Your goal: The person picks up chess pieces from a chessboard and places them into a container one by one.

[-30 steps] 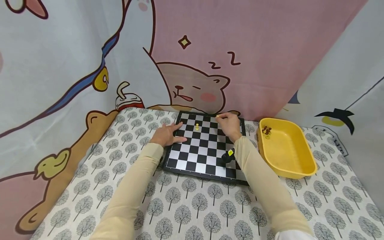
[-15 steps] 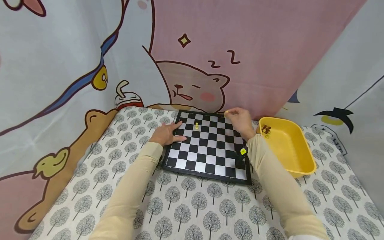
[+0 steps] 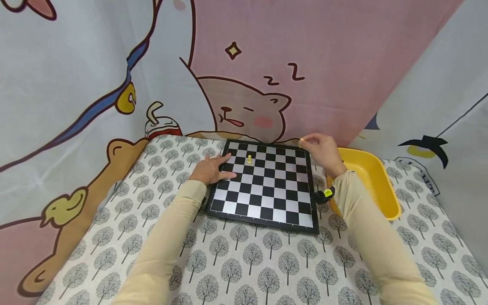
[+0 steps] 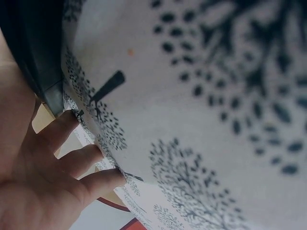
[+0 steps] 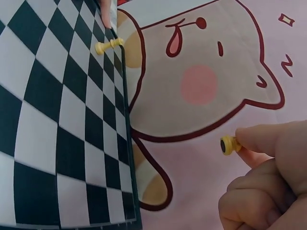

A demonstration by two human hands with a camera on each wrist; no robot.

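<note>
A black-and-white chessboard point(image 3: 263, 181) lies on the cloth. One small yellow chess piece point(image 3: 249, 159) stands upright on it, toward the far left. My left hand point(image 3: 209, 170) rests at the board's left edge, thumb and index finger spread over the squares; in the left wrist view its other fingers reach toward the tree-print cloth. Past the board's far right corner, my right hand point(image 3: 324, 152) pinches a second yellow chess piece point(image 5: 230, 144) between thumb and forefinger. The held piece's dark base shows in the right wrist view, while the fingers cover its top.
A yellow plastic basin point(image 3: 392, 199) stands right of the board, partly behind the right hand and forearm. Cartoon-print fabric point(image 3: 335, 63) hangs close behind the board. Tree-print cloth point(image 3: 228, 262) covers the tabletop.
My right hand has moved right, from over the board's far side to beyond its far right corner, still pinching the yellow chess piece. The left hand and the standing piece stay put.
</note>
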